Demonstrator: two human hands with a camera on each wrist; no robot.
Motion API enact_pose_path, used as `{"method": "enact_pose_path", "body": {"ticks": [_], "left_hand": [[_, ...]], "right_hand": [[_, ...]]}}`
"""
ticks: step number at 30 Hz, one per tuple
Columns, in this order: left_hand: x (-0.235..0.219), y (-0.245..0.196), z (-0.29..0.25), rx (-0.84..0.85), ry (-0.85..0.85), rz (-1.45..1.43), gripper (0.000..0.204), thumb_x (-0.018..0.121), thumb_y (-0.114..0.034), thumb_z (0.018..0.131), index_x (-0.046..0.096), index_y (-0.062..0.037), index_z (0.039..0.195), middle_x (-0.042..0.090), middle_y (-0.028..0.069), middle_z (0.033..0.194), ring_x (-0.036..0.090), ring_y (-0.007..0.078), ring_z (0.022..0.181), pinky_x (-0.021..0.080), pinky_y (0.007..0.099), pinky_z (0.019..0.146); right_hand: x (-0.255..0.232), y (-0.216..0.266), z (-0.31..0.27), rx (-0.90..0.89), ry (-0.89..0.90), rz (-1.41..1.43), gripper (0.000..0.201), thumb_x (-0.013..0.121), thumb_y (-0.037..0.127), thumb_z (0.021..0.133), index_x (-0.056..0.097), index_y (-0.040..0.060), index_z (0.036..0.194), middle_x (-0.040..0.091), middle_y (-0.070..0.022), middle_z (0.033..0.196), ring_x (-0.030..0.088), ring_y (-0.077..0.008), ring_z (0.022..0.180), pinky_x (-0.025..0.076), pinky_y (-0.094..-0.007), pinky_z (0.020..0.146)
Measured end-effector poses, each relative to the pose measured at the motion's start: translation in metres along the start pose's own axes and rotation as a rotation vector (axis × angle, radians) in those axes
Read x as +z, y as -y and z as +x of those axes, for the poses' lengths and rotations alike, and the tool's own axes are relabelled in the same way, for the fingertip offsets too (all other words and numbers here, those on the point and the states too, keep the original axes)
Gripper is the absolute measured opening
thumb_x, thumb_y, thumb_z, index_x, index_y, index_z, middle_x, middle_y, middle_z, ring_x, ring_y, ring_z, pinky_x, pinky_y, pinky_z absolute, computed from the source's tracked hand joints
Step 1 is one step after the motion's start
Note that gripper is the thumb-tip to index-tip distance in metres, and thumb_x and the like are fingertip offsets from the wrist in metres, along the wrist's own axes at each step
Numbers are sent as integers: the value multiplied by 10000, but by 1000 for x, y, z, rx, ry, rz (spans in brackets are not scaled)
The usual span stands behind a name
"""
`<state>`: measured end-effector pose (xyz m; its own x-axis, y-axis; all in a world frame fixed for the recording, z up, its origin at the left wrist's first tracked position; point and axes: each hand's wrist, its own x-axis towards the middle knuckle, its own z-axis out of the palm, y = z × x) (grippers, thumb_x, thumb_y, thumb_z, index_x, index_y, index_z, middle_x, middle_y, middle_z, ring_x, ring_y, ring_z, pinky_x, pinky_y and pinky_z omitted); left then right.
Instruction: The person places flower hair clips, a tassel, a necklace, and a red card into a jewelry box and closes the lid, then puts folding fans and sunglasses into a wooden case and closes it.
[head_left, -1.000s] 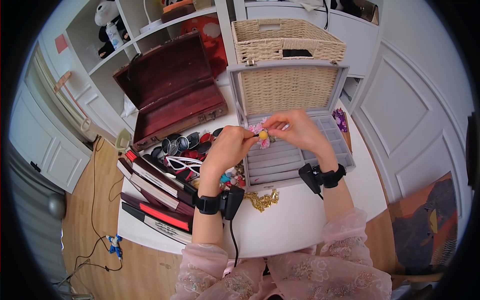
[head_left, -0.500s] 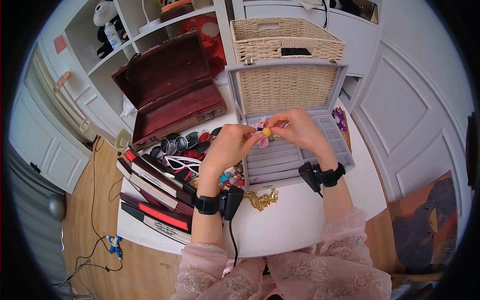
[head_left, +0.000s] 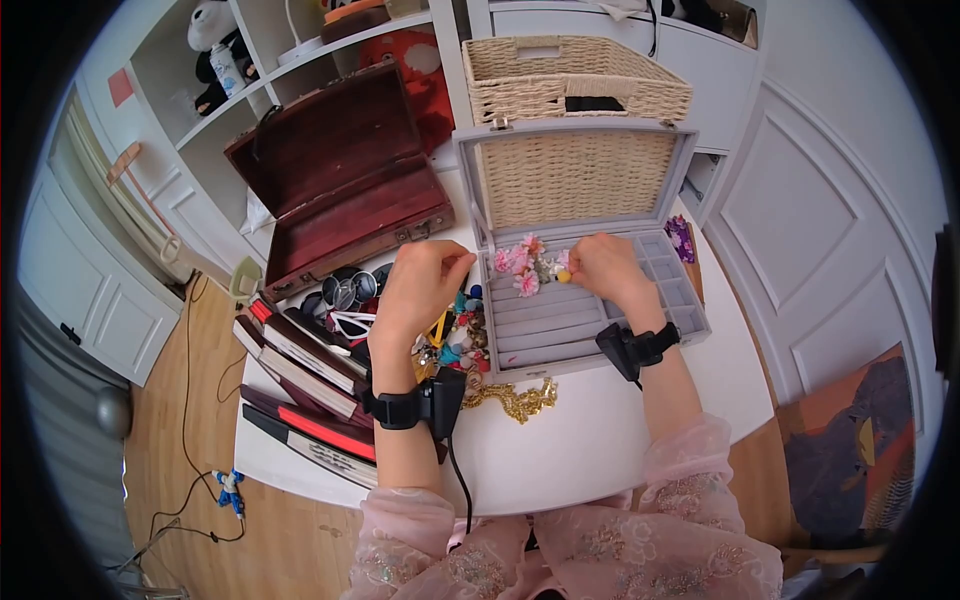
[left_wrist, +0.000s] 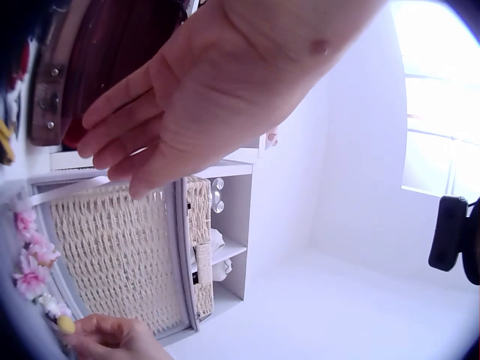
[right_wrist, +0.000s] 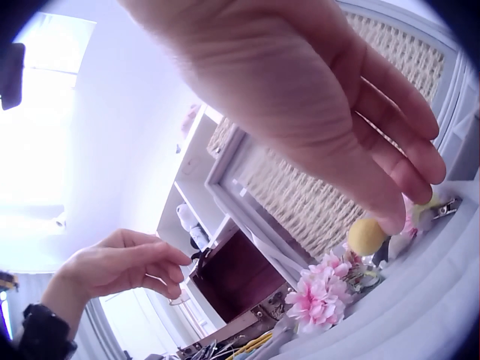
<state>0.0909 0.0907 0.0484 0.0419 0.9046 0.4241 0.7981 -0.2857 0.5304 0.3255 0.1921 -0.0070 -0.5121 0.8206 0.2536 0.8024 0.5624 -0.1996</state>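
Observation:
My right hand pinches a small hair accessory with a yellow ball, low over the grey jewelry box. A dark part shows beneath the ball in the right wrist view. Pink flower hair ornaments lie just left of it, in the box's back left. My left hand is raised left of the box with nothing in it, its fingers loosely bent. Under and beside it sits a pile of colourful trinkets. The box has ring rolls at left and small compartments at right; its lid stands up.
Sunglasses and a stack of books lie to the left. Behind them stands an open dark red case. A gold chain lies before the box. A woven basket stands behind the lid; a purple item lies at right.
My left hand has let go of the hair accessory and moved left and toward me. My right hand has carried the yellow ball right, uncovering the pink flowers.

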Motion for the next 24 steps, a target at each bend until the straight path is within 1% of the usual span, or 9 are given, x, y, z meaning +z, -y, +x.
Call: {"method": "enact_pose_path", "body": {"ticks": [4, 6, 9, 13, 15, 16, 18, 22, 24], "left_hand": [[0, 14, -1, -62, -15, 69, 163, 636, -101, 774, 663, 44, 845, 654, 183, 735, 653, 263, 661, 502, 311, 645], [0, 21, -1, -90, 18, 90, 154, 653, -117, 731, 668, 27, 781, 633, 200, 699, 634, 322, 665, 500, 368, 652], [1, 28, -3, -138, -2, 216, 141, 660, -117, 714, 664, 20, 748, 630, 194, 688, 635, 323, 687, 503, 377, 674], [0, 27, -4, -139, -18, 213, 119, 672, -103, 696, 664, 9, 735, 630, 195, 703, 636, 324, 716, 504, 382, 691], [2, 29, -3, -254, 132, 208, 115, 685, -87, 671, 670, 2, 742, 635, 200, 744, 636, 323, 732, 504, 389, 699], [5, 32, -3, -254, 132, 208, 115, 685, -87, 671, 670, 2, 742, 635, 200, 744, 636, 323, 732, 504, 389, 699], [13, 40, -2, -209, 207, 266, 134, 706, -80, 645, 678, 21, 728, 648, 176, 703, 648, 279, 657, 509, 334, 658], [26, 46, -1, -239, 246, 280, 146, 723, -102, 614, 678, 12, 692, 650, 175, 714, 647, 283, 674, 512, 346, 668], [33, 43, 0, -259, 316, 374, 166, 735, -118, 577, 676, 4, 673, 649, 177, 725, 646, 293, 704, 515, 360, 683]], "right_hand": [[5, -5, 2, -2, 15, 26, 36, 674, 97, 686, 663, 64, 690, 644, -139, 723, 635, -304, 744, 490, -391, 663], [7, -6, 2, 2, 4, 1, 44, 686, 109, 673, 673, 79, 701, 651, -120, 721, 636, -291, 741, 494, -383, 664], [8, -6, 3, 11, -6, -37, 59, 699, 121, 660, 681, 90, 708, 657, -107, 721, 637, -280, 740, 497, -376, 665], [2, -1, 0, 40, -14, -92, 68, 703, 124, 650, 669, 79, 687, 655, -119, 728, 636, -286, 748, 497, -377, 662], [1, -2, 1, 61, 27, -107, 82, 708, 129, 645, 665, 76, 691, 655, -121, 731, 636, -290, 753, 496, -379, 665], [1, -2, 1, 81, 67, -122, 97, 712, 134, 639, 661, 73, 695, 655, -122, 735, 636, -293, 758, 495, -382, 669], [-2, -1, 0, 84, 88, -109, 112, 716, 136, 633, 662, 73, 708, 655, -121, 736, 635, -295, 762, 494, -384, 674], [-4, -1, 0, 82, 94, -88, 157, 729, 145, 624, 665, 73, 747, 656, -120, 748, 636, -295, 775, 490, -387, 694], [-7, 0, -1, 81, 99, -95, 172, 735, 153, 623, 666, 72, 758, 658, -119, 758, 636, -293, 782, 490, -385, 697]]}}
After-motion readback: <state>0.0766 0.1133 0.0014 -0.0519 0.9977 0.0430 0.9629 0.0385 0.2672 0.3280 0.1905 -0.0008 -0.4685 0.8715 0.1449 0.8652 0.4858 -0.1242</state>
